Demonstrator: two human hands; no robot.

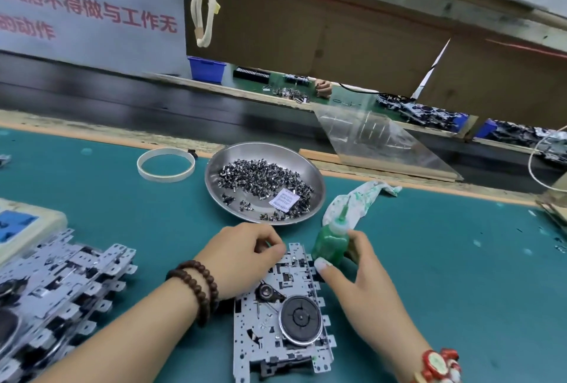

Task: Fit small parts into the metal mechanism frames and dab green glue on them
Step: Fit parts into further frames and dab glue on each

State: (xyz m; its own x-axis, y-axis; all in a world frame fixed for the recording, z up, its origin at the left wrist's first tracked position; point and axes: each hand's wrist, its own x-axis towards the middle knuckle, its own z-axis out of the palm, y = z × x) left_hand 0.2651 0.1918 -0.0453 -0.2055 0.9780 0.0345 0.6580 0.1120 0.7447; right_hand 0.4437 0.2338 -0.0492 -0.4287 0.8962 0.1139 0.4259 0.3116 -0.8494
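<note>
The mat (429,259) carries a stack (58,287) of frames at the left and one frame (282,315) in the middle, under both hands. Beyond it, the dish (316,180) holds the parts (264,180). The right hand (365,278) grips the glue bottle (330,244), upright, beside the frame's top edge. The left hand (245,256) pinches something small and green there; what it is I cannot tell. Best to steady the frame, then dab only a little.
</note>
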